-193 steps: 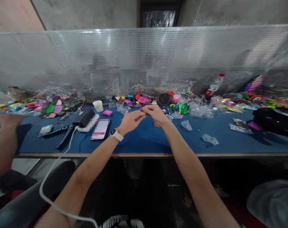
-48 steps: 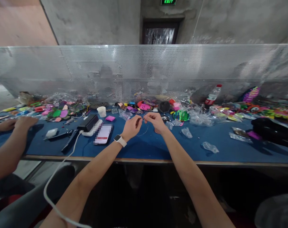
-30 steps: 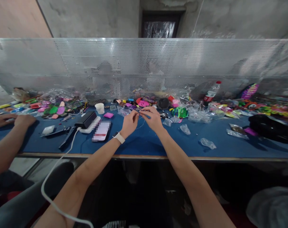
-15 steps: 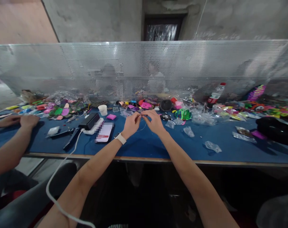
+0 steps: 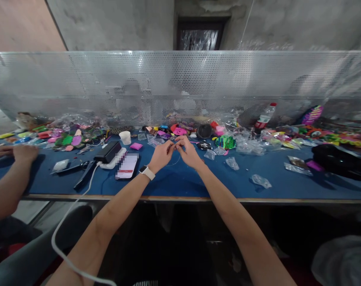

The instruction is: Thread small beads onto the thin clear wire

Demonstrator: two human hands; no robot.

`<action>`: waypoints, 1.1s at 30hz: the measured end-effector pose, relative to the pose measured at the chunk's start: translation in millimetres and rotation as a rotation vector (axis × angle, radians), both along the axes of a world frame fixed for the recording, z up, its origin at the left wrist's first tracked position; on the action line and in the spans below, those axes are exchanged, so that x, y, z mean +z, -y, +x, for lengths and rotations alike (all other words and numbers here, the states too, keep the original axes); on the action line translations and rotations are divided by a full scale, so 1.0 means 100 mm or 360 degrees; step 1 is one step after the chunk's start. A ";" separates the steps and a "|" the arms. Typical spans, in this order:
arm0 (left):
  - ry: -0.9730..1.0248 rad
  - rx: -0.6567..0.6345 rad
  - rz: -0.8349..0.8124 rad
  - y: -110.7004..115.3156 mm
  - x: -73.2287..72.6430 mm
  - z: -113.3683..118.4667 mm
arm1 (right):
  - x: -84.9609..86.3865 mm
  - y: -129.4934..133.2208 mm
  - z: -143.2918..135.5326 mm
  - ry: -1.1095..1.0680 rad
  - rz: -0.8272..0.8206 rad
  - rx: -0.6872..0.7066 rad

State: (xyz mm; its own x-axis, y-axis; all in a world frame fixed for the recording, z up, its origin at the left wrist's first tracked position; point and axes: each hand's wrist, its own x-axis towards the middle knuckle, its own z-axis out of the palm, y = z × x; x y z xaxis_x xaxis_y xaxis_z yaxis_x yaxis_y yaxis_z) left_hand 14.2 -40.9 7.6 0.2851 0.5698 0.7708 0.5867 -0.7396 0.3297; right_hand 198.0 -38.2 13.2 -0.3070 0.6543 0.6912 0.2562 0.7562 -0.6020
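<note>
My left hand (image 5: pixel 161 155), with a watch on the wrist, is closed in a pinch above the blue table (image 5: pixel 174 184). Facing it, fingertips nearly touching, my right hand (image 5: pixel 188 151) is pinched as well. A thin pale thread (image 5: pixel 178 159) loops down below the fingers and appears to run between both hands. Anything else in the fingertips is too small to make out. Just left of my hands lie a pink packet (image 5: pixel 136 146) and a phone (image 5: pixel 128 165). To the right are a black piece with white marks (image 5: pixel 203 145) and crumpled clear bags (image 5: pixel 210 154).
A co-worker's hands (image 5: pixel 24 152) rest at the left. A power bank (image 5: pixel 108 151), white cable (image 5: pixel 55 234) and paper cup (image 5: pixel 125 138) stand nearby. Colourful pieces line the perforated metal screen (image 5: pixel 156 71). A bottle (image 5: pixel 265 118) and black bag (image 5: pixel 341 161) are right.
The view has shifted slightly, so the table things sit a little further left. My hands stay together in a pinch, with the right fingers slightly more raised and bent.
</note>
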 end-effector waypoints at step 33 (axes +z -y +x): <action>-0.0374 0.0013 0.0200 0.03 0.00 -0.04 | 0.11 0.00 0.08 -0.0539 -0.0849 0.0347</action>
State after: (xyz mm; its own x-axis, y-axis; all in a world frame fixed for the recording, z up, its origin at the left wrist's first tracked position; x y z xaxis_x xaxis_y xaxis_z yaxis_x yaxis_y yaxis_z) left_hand 9.8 -43.8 8.0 0.4602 0.4768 0.7490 0.6425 -0.7610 0.0897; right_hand 205.8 -37.9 24.3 -0.2940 0.8806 0.3716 -0.1377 0.3457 -0.9282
